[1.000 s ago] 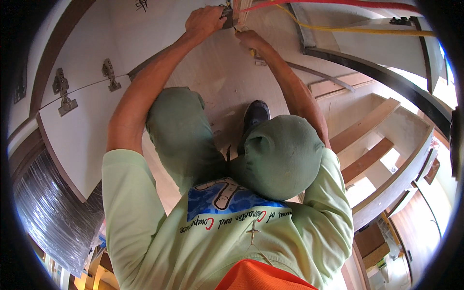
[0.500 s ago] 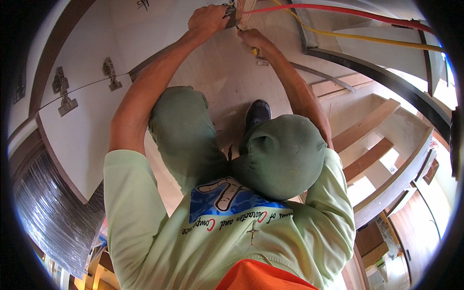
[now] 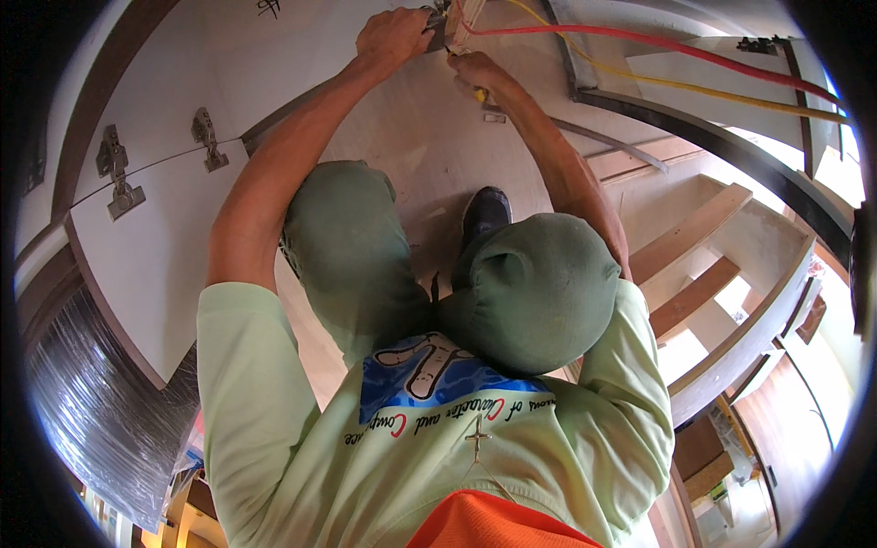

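Hinges point(image 3: 208, 139) of metal sit on white panels point(image 3: 137, 265), well left of the left grip point(image 3: 393, 38), whose fingers lie against a dark piece point(image 3: 438, 38) just to its right; whether they clamp it, I cannot tell. The right grip point(image 3: 486, 75) is closed around a yellow-handled tool point(image 3: 481, 95), near that piece. Red cord point(image 3: 639, 40) and yellow cord point(image 3: 685, 86) run off to this grip's right.

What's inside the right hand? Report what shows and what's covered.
In the right hand, a yellow piece, apparently a tool's handle, shows at the palm's lower edge. The hand covers much of it, so its full shape and exact kind cannot be seen.
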Action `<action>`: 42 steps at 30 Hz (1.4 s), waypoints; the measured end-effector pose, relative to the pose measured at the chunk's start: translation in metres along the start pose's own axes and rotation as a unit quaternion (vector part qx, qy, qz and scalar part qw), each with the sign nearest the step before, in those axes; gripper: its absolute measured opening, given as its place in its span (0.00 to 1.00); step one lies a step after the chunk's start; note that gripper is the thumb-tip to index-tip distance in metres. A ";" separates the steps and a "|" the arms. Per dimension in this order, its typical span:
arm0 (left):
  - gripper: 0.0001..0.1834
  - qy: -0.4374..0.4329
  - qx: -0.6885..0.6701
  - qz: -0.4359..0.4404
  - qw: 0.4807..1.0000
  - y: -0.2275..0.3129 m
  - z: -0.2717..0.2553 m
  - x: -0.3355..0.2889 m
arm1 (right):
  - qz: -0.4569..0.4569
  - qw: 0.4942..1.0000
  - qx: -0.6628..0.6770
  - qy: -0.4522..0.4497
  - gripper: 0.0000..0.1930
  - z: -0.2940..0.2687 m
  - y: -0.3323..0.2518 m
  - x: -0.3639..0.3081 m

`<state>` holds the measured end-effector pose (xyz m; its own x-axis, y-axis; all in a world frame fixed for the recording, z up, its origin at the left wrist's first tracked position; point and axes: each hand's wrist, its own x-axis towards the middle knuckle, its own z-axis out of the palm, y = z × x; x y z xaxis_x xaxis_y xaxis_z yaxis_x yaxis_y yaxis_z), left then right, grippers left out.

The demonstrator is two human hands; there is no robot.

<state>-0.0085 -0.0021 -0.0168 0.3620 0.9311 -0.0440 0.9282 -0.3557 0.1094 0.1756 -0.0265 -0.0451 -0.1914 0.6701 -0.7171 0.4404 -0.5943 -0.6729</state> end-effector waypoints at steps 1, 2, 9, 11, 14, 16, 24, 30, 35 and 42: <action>0.21 -0.005 0.001 0.005 1.000 0.001 -0.002 -0.001 | 0.005 1.000 -0.005 0.006 0.18 0.000 0.001 0.000; 0.21 -0.028 -0.001 -0.008 1.000 0.002 -0.004 0.000 | 0.002 1.000 0.006 0.004 0.18 0.000 0.002 0.000; 0.15 0.022 -0.076 -0.033 0.996 0.012 -0.014 -0.003 | -0.020 1.000 -0.002 0.009 0.18 0.004 0.000 -0.003; 0.15 0.006 -0.080 -0.037 0.996 0.012 -0.019 -0.003 | -0.021 1.000 -0.013 0.009 0.19 0.004 0.000 -0.003; 0.15 -0.013 -0.096 -0.045 0.994 0.014 -0.024 -0.002 | -0.025 0.999 -0.010 0.022 0.20 0.004 0.002 -0.003; 0.16 -0.009 -0.090 -0.046 0.995 0.015 -0.026 -0.002 | -0.035 0.999 -0.002 0.017 0.21 0.004 0.005 -0.001; 0.15 -0.072 -0.096 -0.073 0.990 0.017 -0.036 0.002 | -0.084 0.994 -0.013 -0.062 0.19 -0.015 0.002 -0.005; 0.16 -0.014 -0.079 -0.049 0.996 0.017 -0.030 -0.004 | -0.064 0.997 -0.047 -0.025 0.18 -0.010 -0.012 -0.025; 0.17 -0.024 -0.085 -0.045 0.995 0.013 -0.020 -0.004 | -0.067 0.997 -0.026 -0.026 0.16 -0.011 -0.017 -0.038; 0.21 -0.008 -0.043 -0.010 0.999 0.005 -0.016 -0.004 | -0.111 0.993 -0.047 -0.002 0.19 -0.010 0.027 -0.016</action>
<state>-0.0068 -0.0067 0.0000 0.3453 0.9363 -0.0635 0.9248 -0.3280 0.1926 0.1991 -0.0483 -0.0500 -0.2955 0.7784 -0.5538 0.4666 -0.3883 -0.7947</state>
